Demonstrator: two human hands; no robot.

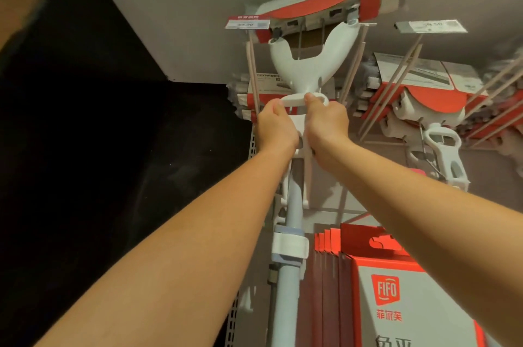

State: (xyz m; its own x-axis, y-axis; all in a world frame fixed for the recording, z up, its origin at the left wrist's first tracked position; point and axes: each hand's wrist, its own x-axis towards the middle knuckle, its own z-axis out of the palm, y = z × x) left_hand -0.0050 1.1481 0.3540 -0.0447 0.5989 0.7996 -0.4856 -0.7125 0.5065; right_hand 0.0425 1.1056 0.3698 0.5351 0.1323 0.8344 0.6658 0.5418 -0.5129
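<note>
The left hand (276,127) and the right hand (327,126) are raised just beside each other. Both curl their fingers around the white plastic loop handle (294,99) of a white mop with a Y-shaped fork (300,66). The mop hangs near the left edge of the grey display wall (492,168), with its pale blue pole (291,213) pointing down. Red and grey FIFO cartons (410,304) hang at the lower right of the wall.

A grey wall (184,7) backs the shop display, with a black panel (85,120) at its left. Price tags (247,22) sit on wooden pegs (394,77). Red FIFO boxes (410,304) hang below in dim, warm light.
</note>
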